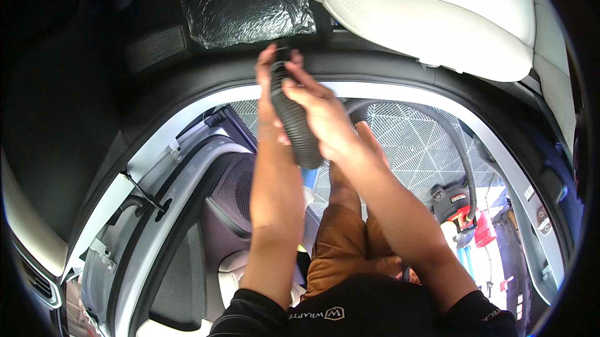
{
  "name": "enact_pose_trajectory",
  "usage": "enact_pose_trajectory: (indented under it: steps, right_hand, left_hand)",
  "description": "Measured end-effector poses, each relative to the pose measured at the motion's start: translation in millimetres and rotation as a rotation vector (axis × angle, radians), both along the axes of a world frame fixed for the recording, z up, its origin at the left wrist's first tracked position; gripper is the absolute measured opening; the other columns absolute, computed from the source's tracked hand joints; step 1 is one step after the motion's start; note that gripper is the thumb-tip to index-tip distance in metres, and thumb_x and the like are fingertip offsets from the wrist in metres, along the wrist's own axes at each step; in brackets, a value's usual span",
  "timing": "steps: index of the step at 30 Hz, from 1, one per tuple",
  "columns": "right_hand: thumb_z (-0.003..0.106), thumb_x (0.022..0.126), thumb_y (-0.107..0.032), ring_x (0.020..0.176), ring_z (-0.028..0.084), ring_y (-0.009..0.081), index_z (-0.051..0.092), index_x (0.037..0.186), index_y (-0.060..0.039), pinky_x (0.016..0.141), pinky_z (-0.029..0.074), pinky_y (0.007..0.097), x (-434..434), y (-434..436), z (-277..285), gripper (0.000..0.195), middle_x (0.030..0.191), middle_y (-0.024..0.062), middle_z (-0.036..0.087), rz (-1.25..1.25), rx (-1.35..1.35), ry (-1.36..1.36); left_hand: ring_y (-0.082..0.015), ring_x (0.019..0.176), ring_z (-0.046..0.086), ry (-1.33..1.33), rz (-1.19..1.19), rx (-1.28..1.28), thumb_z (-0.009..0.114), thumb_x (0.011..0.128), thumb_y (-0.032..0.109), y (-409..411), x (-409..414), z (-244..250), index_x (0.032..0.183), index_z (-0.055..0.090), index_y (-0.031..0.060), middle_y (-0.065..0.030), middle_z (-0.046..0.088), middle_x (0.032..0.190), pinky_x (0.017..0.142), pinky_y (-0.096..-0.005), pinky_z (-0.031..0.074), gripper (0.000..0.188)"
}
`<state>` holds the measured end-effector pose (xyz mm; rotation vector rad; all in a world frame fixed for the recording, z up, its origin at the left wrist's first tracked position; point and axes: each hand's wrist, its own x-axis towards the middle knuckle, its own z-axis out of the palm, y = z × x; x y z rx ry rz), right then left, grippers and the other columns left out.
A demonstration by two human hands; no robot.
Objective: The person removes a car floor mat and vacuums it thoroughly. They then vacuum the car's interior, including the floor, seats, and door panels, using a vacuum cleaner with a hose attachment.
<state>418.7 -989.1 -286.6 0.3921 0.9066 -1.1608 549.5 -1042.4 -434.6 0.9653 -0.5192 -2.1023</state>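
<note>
A black ribbed vacuum hose (297,126) runs between my forearms, its dark end (282,53) pointing at the car's footwell. My right hand (316,107) is wrapped around the hose from the right side. Near the tip, my left hand (266,67) is closed about the hose end; motion blur hides part of its grip. Just beyond the hose end lies a shiny black plastic sheet (248,8) on the footwell floor. Below both hands passes the white door sill (375,89).
A white perforated leather seat (431,18) fills the upper right. The open car door (187,224) stands at left. A RIDGID shop vacuum (454,205) sits on the patterned tile floor (408,149), with its hose (450,123) curving past the sill. A ribbed footrest (157,48) is at upper left.
</note>
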Motion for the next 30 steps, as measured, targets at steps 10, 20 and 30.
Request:
enact_pose_trajectory:
  steps: [10, 20, 30]
  right_hand:
    - [0.066, 0.099, -0.023, 0.065, 0.069, 0.0197, 0.042, 0.156, -0.0119, 0.049, 0.061, 0.0368, 17, -28, 10, 0.062, 0.093, 0.0106, 0.066, 0.109, 0.008, 0.094]
    - [0.063, 0.103, -0.033, 0.062, 0.068, 0.0255, 0.049, 0.141, -0.0104, 0.05, 0.059, 0.0423, 16, -25, -9, 0.047, 0.084, 0.0134, 0.065, -0.054, 0.081, -0.277]
    - [0.046, 0.11, -0.035, 0.07, 0.07, 0.0325, 0.055, 0.126, -0.0033, 0.066, 0.061, 0.0461, -19, 3, 10, 0.037, 0.093, 0.0202, 0.069, -0.215, 0.208, -0.272]
  left_hand:
    - [-0.0368, 0.118, 0.064, -0.163, -0.043, -0.188, 0.048, 0.108, 0.025, -34, 44, -7, 0.14, 0.05, 0.006, -0.0261, 0.058, 0.135, 0.107, -0.0433, 0.053, 0.038]
    - [-0.0312, 0.08, 0.066, -0.586, -0.151, 0.298, 0.048, 0.098, 0.036, -83, 4, 22, 0.113, 0.061, -0.0049, -0.0178, 0.068, 0.087, 0.076, -0.0423, 0.057, 0.046]
    - [-0.0389, 0.083, 0.07, -0.611, -0.186, 0.488, 0.039, 0.103, 0.024, -74, -27, -6, 0.126, 0.048, -0.0059, -0.0278, 0.069, 0.101, 0.079, -0.0503, 0.063, 0.039]
